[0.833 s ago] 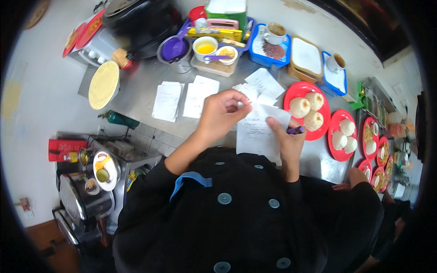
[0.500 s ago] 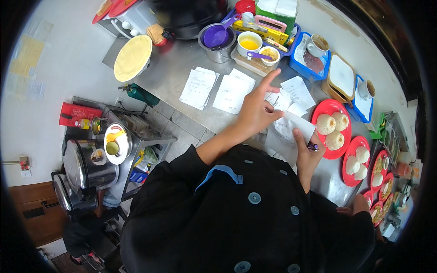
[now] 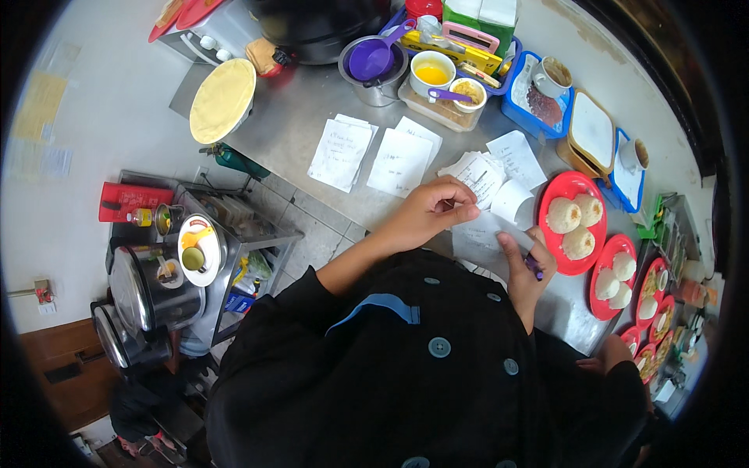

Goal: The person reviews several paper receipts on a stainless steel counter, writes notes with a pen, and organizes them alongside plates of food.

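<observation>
A handwritten paper slip (image 3: 485, 240) is held in front of my chest, over the edge of the steel counter. My right hand (image 3: 533, 273) grips its right side, thumb on top, with a purple pen (image 3: 534, 267) tucked in the same hand. My left hand (image 3: 434, 209) is closed, thumb and forefinger pinched at the slip's upper left corner. Just beyond lie a fanned pile of written slips (image 3: 477, 173), another slip (image 3: 516, 158) and a curled blank paper (image 3: 512, 203). Two more stacks of notes, a left one (image 3: 341, 153) and a middle one (image 3: 400, 162), lie farther left.
Red plates with rice mounds (image 3: 573, 186) line the counter's right side, near another person's hand (image 3: 612, 355). Behind stand a steel pot with a purple scoop (image 3: 373, 58), cups and blue tubs (image 3: 524, 117). A cart with large pots (image 3: 156, 288) is at left.
My left hand has come down and its spread fingers have closed to a pinch at the slip. The slip has tilted lower, showing more of the pile behind. The right hand keeps its grip.
</observation>
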Tool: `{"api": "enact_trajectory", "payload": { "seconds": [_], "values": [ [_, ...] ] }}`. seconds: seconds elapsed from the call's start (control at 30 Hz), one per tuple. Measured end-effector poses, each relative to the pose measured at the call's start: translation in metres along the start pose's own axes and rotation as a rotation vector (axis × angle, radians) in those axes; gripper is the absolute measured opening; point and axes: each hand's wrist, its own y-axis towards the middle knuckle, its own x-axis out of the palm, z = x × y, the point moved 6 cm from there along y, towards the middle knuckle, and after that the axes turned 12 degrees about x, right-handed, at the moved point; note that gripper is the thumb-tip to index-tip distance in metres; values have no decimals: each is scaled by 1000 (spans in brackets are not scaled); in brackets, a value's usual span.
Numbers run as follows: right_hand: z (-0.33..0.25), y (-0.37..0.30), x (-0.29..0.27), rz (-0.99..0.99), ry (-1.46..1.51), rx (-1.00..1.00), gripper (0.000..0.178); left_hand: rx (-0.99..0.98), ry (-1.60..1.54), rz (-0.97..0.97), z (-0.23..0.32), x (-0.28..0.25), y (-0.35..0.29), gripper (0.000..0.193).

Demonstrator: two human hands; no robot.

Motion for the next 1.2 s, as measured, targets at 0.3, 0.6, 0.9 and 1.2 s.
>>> {"api": "enact_trajectory", "payload": {
  "seconds": [0.3,0.6,0.9,1.2],
  "values": [
    [8,6,11,59,300,285,15,40,376,552,-37,-109,-32,16],
    [34,10,-19,175,245,332,17,-361,1064,375,-125,-285,-69,45],
    [58,-1,-64,411,215,359,14,-661,1322,369,-112,-205,-50,129],
    [98,-9,-99,412,-87,412,18,-269,1405,422,-87,-182,-35,113]
  ]
}}
